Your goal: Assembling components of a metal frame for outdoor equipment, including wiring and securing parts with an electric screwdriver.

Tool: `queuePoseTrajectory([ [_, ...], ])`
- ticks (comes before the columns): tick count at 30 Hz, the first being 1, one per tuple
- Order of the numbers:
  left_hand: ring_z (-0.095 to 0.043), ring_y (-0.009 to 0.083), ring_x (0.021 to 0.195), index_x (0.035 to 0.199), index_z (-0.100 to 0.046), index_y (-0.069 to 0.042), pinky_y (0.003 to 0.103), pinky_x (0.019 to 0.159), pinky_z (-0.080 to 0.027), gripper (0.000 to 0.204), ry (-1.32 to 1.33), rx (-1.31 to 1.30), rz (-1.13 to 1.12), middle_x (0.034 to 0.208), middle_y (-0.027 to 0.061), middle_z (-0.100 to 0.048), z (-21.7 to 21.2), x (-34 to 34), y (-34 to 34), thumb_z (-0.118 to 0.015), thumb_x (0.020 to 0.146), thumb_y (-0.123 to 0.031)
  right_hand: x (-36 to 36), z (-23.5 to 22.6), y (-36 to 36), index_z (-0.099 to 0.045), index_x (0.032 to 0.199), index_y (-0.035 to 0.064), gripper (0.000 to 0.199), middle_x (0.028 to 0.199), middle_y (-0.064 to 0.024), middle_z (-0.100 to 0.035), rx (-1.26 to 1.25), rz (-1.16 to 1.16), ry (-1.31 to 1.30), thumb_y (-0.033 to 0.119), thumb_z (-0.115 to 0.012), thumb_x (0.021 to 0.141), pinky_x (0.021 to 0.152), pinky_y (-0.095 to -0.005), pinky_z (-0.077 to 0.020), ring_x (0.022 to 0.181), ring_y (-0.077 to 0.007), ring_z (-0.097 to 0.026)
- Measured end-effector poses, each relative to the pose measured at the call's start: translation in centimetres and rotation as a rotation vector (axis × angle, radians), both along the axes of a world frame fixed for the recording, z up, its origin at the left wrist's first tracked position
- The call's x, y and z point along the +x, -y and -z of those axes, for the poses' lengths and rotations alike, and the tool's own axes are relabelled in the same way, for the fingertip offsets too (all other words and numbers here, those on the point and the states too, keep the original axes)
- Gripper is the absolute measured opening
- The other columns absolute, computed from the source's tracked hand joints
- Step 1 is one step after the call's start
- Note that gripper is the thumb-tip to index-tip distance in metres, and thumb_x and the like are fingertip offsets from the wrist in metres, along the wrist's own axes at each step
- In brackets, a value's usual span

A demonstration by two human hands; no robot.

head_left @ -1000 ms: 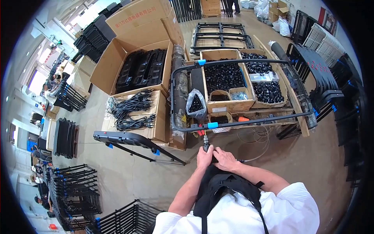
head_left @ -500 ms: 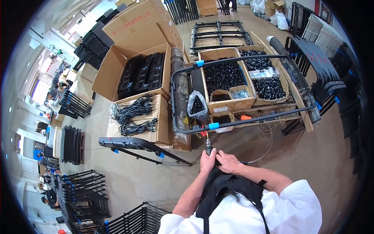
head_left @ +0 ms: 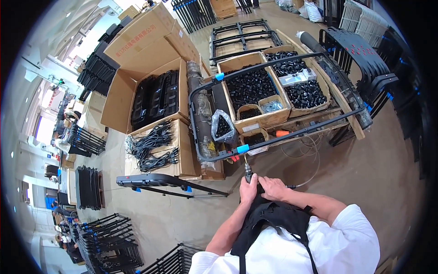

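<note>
My left hand [head_left: 247, 188] and my right hand [head_left: 273, 187] are both wrapped around a black powered screwdriver [head_left: 248, 171] with a thin cable trailing to the right. Its tip points up at the near bar of a black tubular metal frame [head_left: 292, 133], close to a blue tape band [head_left: 242, 149]. The frame lies flat across several cardboard boxes of small black parts [head_left: 250, 86]. A clear plastic bag of black parts [head_left: 222, 126] sits inside the frame's left end.
A large open carton of black moulded pieces [head_left: 155, 98] and a box of black cables [head_left: 153, 146] stand to the left. A black frame part [head_left: 159, 181] lies on the floor. Stacks of black frames [head_left: 360, 45] fill the right and lower left. People work far left.
The view has shifted slightly; both hands stay on the screwdriver below the frame's near bar, with the tool held at about the same spot.
</note>
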State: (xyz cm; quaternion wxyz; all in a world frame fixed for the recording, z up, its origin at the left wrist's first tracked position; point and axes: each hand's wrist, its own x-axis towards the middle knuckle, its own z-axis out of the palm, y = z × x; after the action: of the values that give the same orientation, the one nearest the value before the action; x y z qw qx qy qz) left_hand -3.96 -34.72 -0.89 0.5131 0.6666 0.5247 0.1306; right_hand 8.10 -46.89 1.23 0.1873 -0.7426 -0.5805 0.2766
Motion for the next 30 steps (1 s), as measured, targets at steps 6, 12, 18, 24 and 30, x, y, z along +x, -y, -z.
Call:
queuePoseTrajectory([
  [6,-0.068,0.0298,0.088,0.105,-0.065,0.002,0.046,0.082,-0.054,0.052,-0.007,0.017,0.032,0.094,0.0192,-0.071,-0.4,0.4,0.0,-0.071,0.101,-0.049,0.4,0.3,0.2,-0.049,0.142,-0.0017,0.079,0.119,-0.0225,-0.068,0.027,0.007,0.011,0.031,-0.084,0.079,0.096,-0.0516,-0.0578,0.111,-0.0415,-0.070],
  [12,-0.069,0.0327,0.090,0.105,-0.065,0.003,0.047,0.084,-0.054,0.054,-0.019,0.005,0.028,0.096,0.0216,-0.072,-0.8,0.8,-0.1,-0.071,0.101,-0.051,0.9,0.3,0.0,-0.049,0.141,-0.0020,0.078,0.122,-0.0226,-0.068,0.051,0.009,-0.006,0.031,-0.084,0.080,0.096,-0.0501,-0.0580,0.114,-0.0405,-0.070],
  [18,-0.071,0.0355,0.093,0.106,-0.065,0.003,0.047,0.086,-0.055,0.055,-0.053,-0.013,0.027,0.098,0.0231,-0.073,-0.5,1.4,-0.5,-0.072,0.100,-0.051,1.5,-0.4,-0.2,-0.047,0.140,-0.0040,0.077,0.120,-0.0272,-0.071,-0.014,0.008,-0.041,0.030,-0.083,0.081,0.096,-0.0512,-0.0576,0.112,-0.0425,-0.071],
  [24,-0.073,0.0438,0.100,0.109,-0.063,0.004,0.051,0.089,-0.055,0.059,-0.089,-0.010,0.030,0.102,0.0282,-0.074,0.3,1.7,-1.1,-0.072,0.098,-0.053,2.2,-0.8,-0.7,-0.041,0.146,-0.0053,0.086,0.122,-0.0312,-0.071,0.014,0.013,-0.100,0.029,-0.084,0.080,0.096,-0.0513,-0.0573,0.113,-0.0443,-0.070],
  [30,-0.072,0.0486,0.102,0.110,-0.061,0.005,0.054,0.090,-0.055,0.060,-0.121,0.011,0.056,0.103,0.0324,-0.073,-0.1,2.3,-1.4,-0.071,0.098,-0.053,2.7,-0.3,-1.1,-0.038,0.151,-0.0044,0.090,0.125,-0.0313,-0.070,-0.042,0.020,-0.101,0.029,-0.084,0.081,0.098,-0.0514,-0.0567,0.115,-0.0449,-0.070],
])
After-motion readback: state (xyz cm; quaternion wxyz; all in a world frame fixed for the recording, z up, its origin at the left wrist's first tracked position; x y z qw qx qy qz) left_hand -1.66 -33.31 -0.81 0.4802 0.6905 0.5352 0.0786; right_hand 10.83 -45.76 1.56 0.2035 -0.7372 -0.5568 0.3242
